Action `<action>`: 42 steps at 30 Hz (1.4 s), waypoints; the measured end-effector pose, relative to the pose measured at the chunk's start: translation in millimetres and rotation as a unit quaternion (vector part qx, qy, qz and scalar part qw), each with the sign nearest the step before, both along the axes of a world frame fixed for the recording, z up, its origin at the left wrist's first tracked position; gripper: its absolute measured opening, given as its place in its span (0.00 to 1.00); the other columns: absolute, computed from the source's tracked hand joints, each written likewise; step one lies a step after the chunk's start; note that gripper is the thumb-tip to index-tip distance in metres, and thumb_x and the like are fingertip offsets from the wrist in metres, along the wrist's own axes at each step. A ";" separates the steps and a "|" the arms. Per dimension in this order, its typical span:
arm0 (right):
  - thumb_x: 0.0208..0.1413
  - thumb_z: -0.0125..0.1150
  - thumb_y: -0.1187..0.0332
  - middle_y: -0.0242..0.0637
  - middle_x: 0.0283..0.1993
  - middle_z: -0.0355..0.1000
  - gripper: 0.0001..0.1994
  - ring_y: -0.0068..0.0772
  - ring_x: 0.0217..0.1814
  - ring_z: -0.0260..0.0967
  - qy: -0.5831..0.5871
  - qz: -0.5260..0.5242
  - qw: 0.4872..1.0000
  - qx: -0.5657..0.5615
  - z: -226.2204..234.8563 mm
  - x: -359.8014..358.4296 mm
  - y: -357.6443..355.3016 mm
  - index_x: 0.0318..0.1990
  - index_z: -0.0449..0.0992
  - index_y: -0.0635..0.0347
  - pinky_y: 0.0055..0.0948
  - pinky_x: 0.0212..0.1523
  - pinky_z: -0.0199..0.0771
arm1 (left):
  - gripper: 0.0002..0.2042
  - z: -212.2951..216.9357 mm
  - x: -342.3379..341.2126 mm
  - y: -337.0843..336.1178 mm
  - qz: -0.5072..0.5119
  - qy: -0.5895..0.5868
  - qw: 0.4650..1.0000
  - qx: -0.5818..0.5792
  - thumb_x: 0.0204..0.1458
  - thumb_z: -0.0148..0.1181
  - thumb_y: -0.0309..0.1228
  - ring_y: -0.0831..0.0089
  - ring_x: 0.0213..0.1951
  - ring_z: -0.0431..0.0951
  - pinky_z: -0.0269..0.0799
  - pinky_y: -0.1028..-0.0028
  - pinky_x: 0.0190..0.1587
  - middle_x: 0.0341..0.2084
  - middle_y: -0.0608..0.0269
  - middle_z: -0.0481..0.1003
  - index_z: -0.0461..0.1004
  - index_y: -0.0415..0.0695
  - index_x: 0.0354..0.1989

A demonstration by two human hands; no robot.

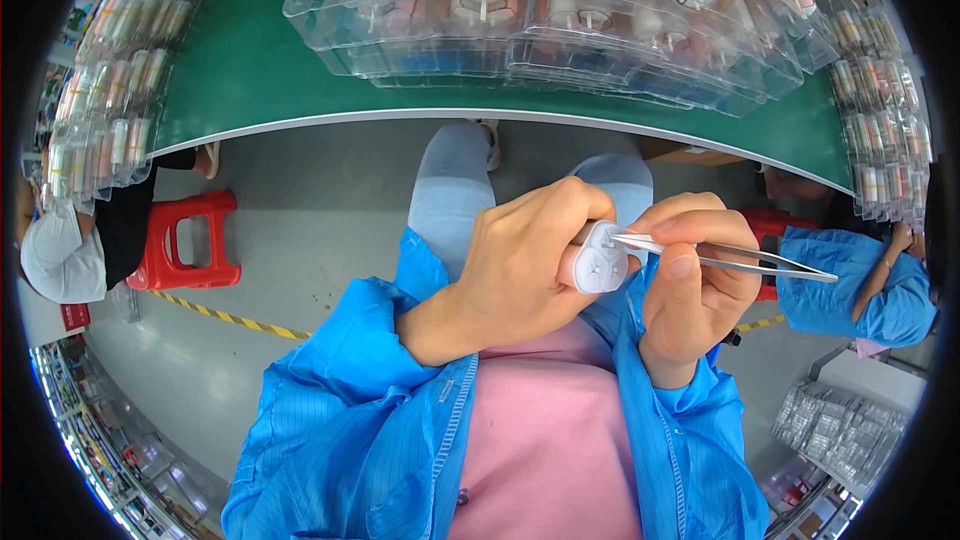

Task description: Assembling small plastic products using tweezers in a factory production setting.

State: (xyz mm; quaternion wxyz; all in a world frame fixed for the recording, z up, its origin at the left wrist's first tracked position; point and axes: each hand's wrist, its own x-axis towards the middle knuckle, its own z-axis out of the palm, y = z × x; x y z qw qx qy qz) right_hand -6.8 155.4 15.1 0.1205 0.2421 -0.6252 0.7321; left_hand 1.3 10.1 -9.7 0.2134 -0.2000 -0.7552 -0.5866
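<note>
My left hand is closed around a small piece with a white, rounded three-lobed end; its body is mostly hidden in my fingers, with a bit of pink showing. Between the thumb and fingers of my right hand is a pair of metal tweezers. Their tips touch the upper part of the white end, and the bent rear end points right. Whether the tips grip anything there is too small to tell. Both hands are above my lap, short of the table edge.
Beyond my hands is a green table with a pale edge. Stacked clear plastic trays hold pink and white cylindrical pieces. More filled trays rise at left and right. A red stool stands left; a co-worker in blue sits right.
</note>
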 end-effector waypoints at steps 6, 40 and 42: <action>0.50 0.60 0.78 0.48 0.34 0.72 0.06 0.30 0.35 0.70 0.006 -0.001 1.000 0.009 0.5 -0.4 0.1 0.36 0.73 0.70 0.24 0.34 0.72 | 0.17 0.4 -0.5 0.0 0.002 0.012 1.000 -0.014 0.37 0.70 0.25 0.69 0.20 0.71 0.64 0.74 0.20 0.21 0.61 0.70 0.67 0.40 0.32; 0.41 0.64 0.79 0.44 0.28 0.74 0.07 0.33 0.28 0.70 0.045 -0.024 0.991 0.124 8.6 -4.2 -0.3 0.30 0.75 0.67 0.26 0.29 0.68 | 0.13 -0.4 1.5 -5.9 -0.006 0.006 0.997 -0.074 0.35 0.64 0.24 0.60 0.23 0.72 0.66 0.67 0.22 0.22 0.59 0.69 0.68 0.41 0.30; 0.41 0.64 0.79 0.43 0.27 0.74 0.07 0.33 0.27 0.70 0.044 -0.029 0.989 0.135 10.3 -3.6 -0.7 0.30 0.75 0.66 0.26 0.29 0.68 | 0.13 -1.9 2.0 -5.6 -0.004 0.009 0.997 -0.074 0.34 0.63 0.23 0.60 0.23 0.72 0.65 0.67 0.22 0.22 0.60 0.69 0.68 0.41 0.30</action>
